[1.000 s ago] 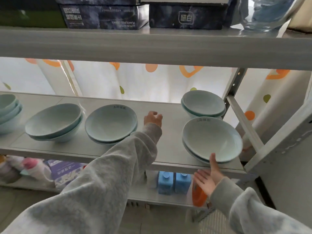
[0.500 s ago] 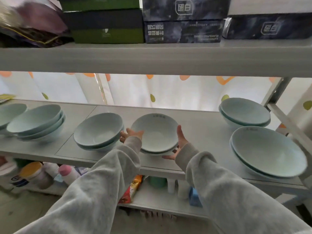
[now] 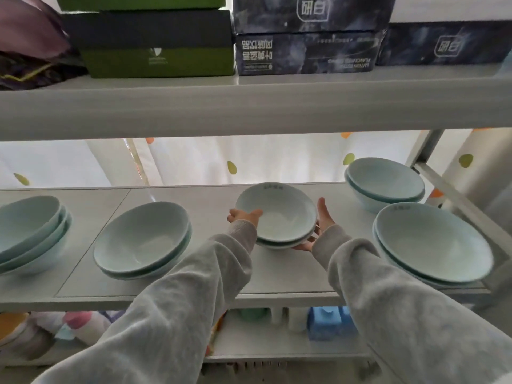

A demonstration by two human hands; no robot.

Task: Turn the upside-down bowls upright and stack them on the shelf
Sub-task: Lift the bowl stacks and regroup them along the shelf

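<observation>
- Head view. Mid stack (image 3: 277, 220): two pale green bowls, upright and nested, between both grips, over the shelf (image 3: 277, 275).
- Left grip (image 3: 245, 216): clamped on the stack's left rim, fingers over the edge.
- Right grip (image 3: 321, 227): thumb up along the right wall, fingers curled under the base.
- Base contact with the shelf: cannot tell.
- Left of left grip: left pair (image 3: 142, 239); farther left, triple (image 3: 30, 231).
- Right of right grip: right pair (image 3: 432, 242); beyond it, back pair (image 3: 385, 181). All upright.
</observation>
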